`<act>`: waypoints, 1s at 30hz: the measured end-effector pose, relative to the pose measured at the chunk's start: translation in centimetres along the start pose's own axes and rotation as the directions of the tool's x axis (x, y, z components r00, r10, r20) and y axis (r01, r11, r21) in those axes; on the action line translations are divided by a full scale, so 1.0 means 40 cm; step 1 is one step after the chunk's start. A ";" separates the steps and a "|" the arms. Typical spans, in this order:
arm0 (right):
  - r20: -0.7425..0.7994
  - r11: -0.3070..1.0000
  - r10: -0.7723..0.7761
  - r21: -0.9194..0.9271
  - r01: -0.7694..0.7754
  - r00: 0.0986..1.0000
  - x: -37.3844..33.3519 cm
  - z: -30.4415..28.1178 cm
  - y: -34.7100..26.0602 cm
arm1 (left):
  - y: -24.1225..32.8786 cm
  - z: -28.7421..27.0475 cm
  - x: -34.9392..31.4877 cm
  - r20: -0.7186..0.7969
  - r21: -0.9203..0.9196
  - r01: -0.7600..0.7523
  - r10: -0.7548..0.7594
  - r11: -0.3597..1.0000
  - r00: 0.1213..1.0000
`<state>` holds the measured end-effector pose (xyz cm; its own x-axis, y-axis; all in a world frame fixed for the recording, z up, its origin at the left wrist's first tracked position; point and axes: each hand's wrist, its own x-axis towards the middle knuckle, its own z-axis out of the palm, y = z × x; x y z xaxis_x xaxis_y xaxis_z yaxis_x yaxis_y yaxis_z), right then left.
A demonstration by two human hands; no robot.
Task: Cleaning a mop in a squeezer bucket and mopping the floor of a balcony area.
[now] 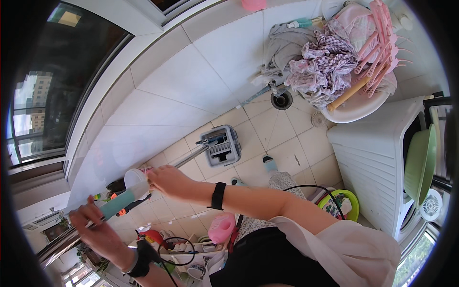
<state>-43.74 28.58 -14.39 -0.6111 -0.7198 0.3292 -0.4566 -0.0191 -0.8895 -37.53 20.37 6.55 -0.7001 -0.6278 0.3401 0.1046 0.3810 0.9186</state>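
Observation:
A mop [191, 157] slants from the grey bucket [235, 161] on the floor up to the left, its metal pole ending in a teal and whitish grip. My right hand [171, 182] is closed around the handle just below the whitish section. At the upper end of the teal grip, my left hand [98, 233] curls its fingers around the handle, slightly blurred. Inside the bucket sits a dark ribbed part, and the mop's lower end rests at its rim. Black bands circle both my wrists.
Laundry [325, 67] heaps over a white basin [359, 114] at the upper right, beside pink hangers [380, 52]. A white washing machine [366, 158] stands right, with a green basin [420, 165]. A floor drain [281, 100] lies below. Near me are a pink jug [221, 227] and a yellow-green basket [353, 205].

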 end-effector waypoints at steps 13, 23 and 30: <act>-0.164 0.992 -0.017 -0.128 -0.004 0.986 -0.085 0.006 0.085 | -0.043 0.074 -0.057 0.230 0.147 -0.036 0.001 0.989 0.973; -0.030 0.990 -0.136 0.040 0.137 0.990 0.075 -0.052 -0.149 | 0.171 -0.049 0.076 -0.198 -0.079 -0.057 0.040 0.995 0.979; -0.095 0.906 0.386 -0.150 -0.397 0.917 -0.175 0.050 0.284 | -0.275 0.189 -0.159 0.172 0.120 0.315 -0.332 0.941 0.927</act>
<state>-43.34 32.03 -27.43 -0.7984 -0.6020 -0.0117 -0.2678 0.3725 -0.8885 -39.58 25.31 -7.25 -0.8055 -0.5921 -0.0243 -0.2070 0.2426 0.9478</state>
